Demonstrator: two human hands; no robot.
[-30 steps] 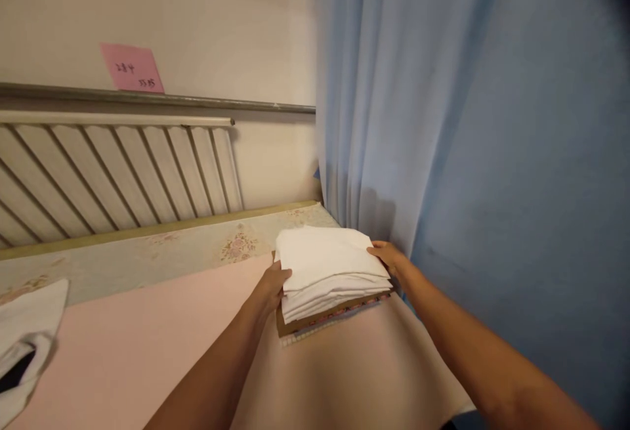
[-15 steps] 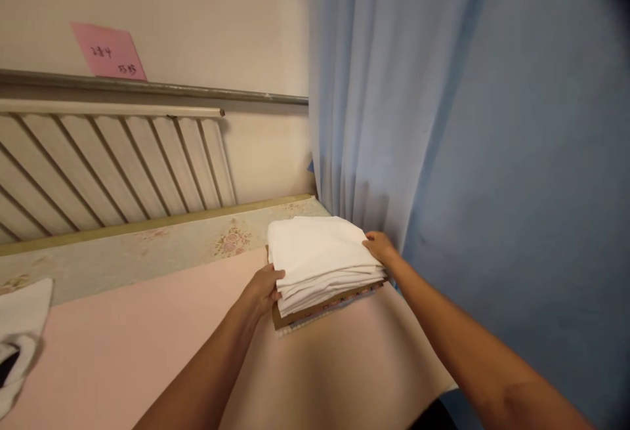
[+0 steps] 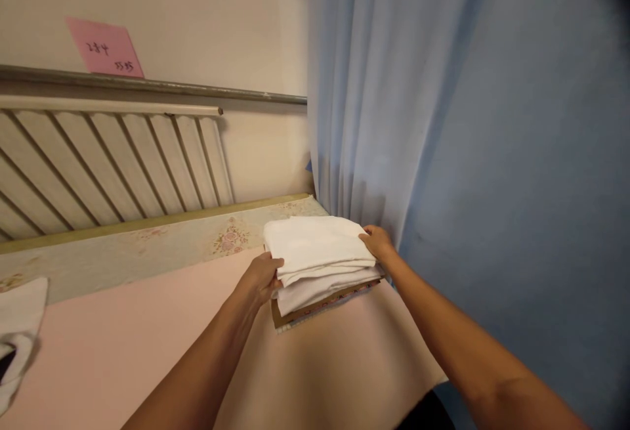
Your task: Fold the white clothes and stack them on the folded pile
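Note:
A stack of folded white cloths lies on a brown board, with patterned fabric showing along the board's front edge. My left hand grips the left side of the stack, thumb on top and fingers tucked partly out of sight beneath the upper layers. At the far right corner, my right hand pinches the edge of the same upper layers. Those upper layers are raised a little at the front, leaving a gap above the lower white cloths.
Pink sheeting covers the table, bordered behind by a floral cloth. Another white cloth piece lies at the left edge. A blue curtain hangs close on the right. Behind stand a radiator and a pipe.
Both hands have lifted the upper white layers slightly, and a gap has widened between them and the cloths below. The view has shifted a little.

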